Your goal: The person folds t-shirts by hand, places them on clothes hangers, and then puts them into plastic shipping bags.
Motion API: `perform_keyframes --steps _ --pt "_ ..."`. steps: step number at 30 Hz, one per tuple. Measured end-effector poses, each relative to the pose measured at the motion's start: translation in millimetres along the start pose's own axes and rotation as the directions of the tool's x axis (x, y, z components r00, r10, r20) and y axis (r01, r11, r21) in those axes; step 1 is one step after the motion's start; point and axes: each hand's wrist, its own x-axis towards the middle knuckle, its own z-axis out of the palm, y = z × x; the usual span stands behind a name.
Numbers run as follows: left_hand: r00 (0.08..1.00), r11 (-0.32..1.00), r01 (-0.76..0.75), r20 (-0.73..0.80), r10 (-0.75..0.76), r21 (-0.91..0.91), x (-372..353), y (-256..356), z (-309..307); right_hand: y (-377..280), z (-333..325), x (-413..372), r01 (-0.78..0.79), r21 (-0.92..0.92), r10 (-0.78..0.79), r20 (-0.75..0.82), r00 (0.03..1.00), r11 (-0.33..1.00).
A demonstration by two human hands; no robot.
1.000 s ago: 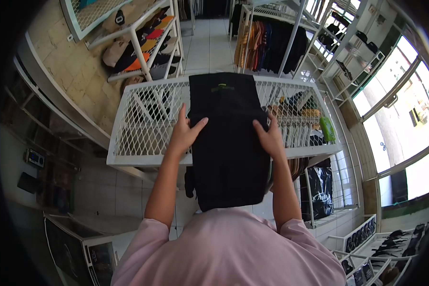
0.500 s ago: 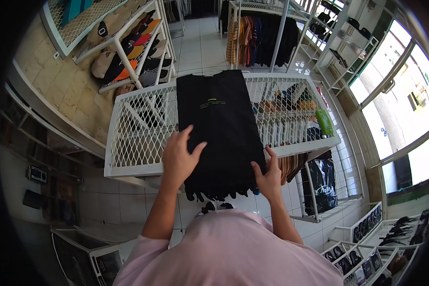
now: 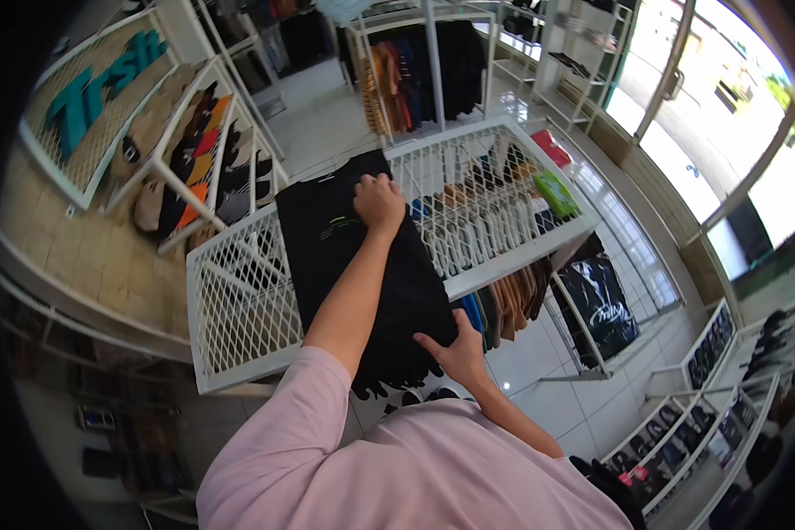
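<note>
A black T-shirt (image 3: 327, 256) with small yellow-green print on its chest lies spread across a white mesh-topped rack (image 3: 238, 309). Its fringed lower end hangs over the near side. Stretched across the shirt, my left arm ends in my left hand (image 3: 380, 205), whose fingers are curled closed on the cloth near the far right shoulder. By the lower right edge is my right hand (image 3: 459, 349), its thumb resting on the fabric and its forefinger spread away beside the edge. The other right fingers are partly hidden.
A green packet (image 3: 554, 194) and a red item (image 3: 550, 147) are at the rack's right end. Hanging clothes (image 3: 508, 305) show under the mesh. Caps fill a slanted shelf (image 3: 163, 199) at left. A black printed bag (image 3: 599, 305) stands at right.
My left hand has moved up and right, from the shirt's left side to its far right shoulder, and closed. My right hand stays by the lower right edge. The view has tilted.
</note>
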Motion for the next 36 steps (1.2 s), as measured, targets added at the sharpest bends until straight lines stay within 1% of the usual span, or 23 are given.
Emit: perform_keyframes --steps 1,4,5,7,8,10,12,13,14,15,16,17,18,19,20,22,23,27,30,31,34,35,36 --pt "1.0 1.0 -0.004 -0.022 0.005 0.009 0 -1 3 -3 1 0 0.045 0.009 -0.044 -0.01 0.999 0.999" --pt "0.997 0.99 0.076 0.016 -0.075 -0.122 6 -6 -1 -12 3 -2 0.018 -0.015 -0.018 0.005 1.0 1.0" --pt "0.98 0.955 0.189 0.11 -0.168 -0.229 12 -11 -5 -16 5 -2 0.076 -0.035 -0.076 0.006 0.997 0.996" --pt "0.962 0.845 0.271 0.108 -0.25 -0.46 27 -44 0 -26 11 -5 0.192 -0.07 -0.191 0.019 0.981 0.979" --pt "0.952 0.772 0.298 0.116 -0.283 -0.561 34 -65 2 -34 18 -6 0.288 -0.054 -0.284 0.075 0.956 0.956" --pt "0.948 0.682 0.279 0.08 -0.309 -0.676 31 -95 -40 -56 29 -13 0.463 -0.009 -0.455 0.178 0.873 0.886" --pt "0.94 0.575 0.239 0.04 -0.338 -0.783 29 -149 -38 -80 34 -9 0.437 0.089 -0.426 0.464 0.777 0.895" --pt "0.884 0.369 0.391 0.231 -0.407 -0.843 24 -161 -52 -86 36 2 0.412 0.11 -0.39 0.607 0.692 0.904" --pt "0.915 0.424 0.318 0.158 -0.371 -0.848 17 -175 -49 -94 40 13 0.385 0.125 -0.346 0.734 0.584 0.914" --pt "0.939 0.475 0.245 0.085 -0.333 -0.845 8 -196 -32 -108 44 27 0.442 0.064 -0.368 0.665 0.65 0.895" --pt "0.957 0.521 0.169 0.011 -0.291 -0.836 1 -212 -24 -109 55 50 0.516 0.132 -0.502 0.522 0.69 0.847" --pt "0.938 0.521 0.208 0.017 -0.347 -0.828 -5 -207 -26 -110 65 77 0.546 0.128 -0.547 0.396 0.737 0.828" --pt "0.939 0.497 0.147 -0.037 -0.342 -0.855 -6 -207 -26 -107 74 113 0.544 0.029 -0.518 0.352 0.78 0.839" --pt "0.938 0.488 0.173 -0.007 -0.346 -0.856 -6 -202 -33 -105 85 148 0.513 -0.001 -0.497 0.248 0.832 0.858" --pt "0.937 0.477 0.202 0.026 -0.35 -0.856 -8 -197 -40 -96 99 187 0.549 -0.06 -0.537 0.145 0.831 0.833" --pt "0.92 0.425 0.212 0.034 -0.39 -0.88 -12 -197 -35 -73 118 259 0.621 -0.235 -0.61 0.126 0.782 0.748" --pt "0.913 0.401 0.212 0.034 -0.406 -0.891 -10 -196 -33 -66 127 280 0.551 -0.382 -0.541 0.144 0.828 0.742" --pt "0.901 0.398 0.181 -0.011 -0.435 -0.899 -10 -185 -40 -59 151 312 0.446 -0.593 -0.404 0.213 0.89 0.671" --pt "0.912 0.382 0.15 -0.022 -0.41 -0.912 -12 -180 -46 -70 151 307 0.452 -0.585 -0.412 0.21 0.887 0.674" --pt "0.907 0.396 0.14 -0.043 -0.42 -0.907 -12 -177 -48 -62 153 309 0.555 -0.561 -0.587 0.145 0.796 0.614" --pt "0.892 0.46 0.24 0.007 -0.453 -0.855 -11 -168 -67 -70 152 328 0.404 -0.195 -0.405 0.034 0.914 0.894" --pt "0.876 0.511 0.384 0.129 -0.464 -0.769 -12 -163 -81 -75 143 333 0.477 -0.267 -0.492 0.016 0.871 0.837" --pt "0.895 0.643 0.353 0.046 -0.444 -0.679 -15 -164 -76 -93 130 331 0.479 -0.293 -0.494 0.028 0.869 0.827"
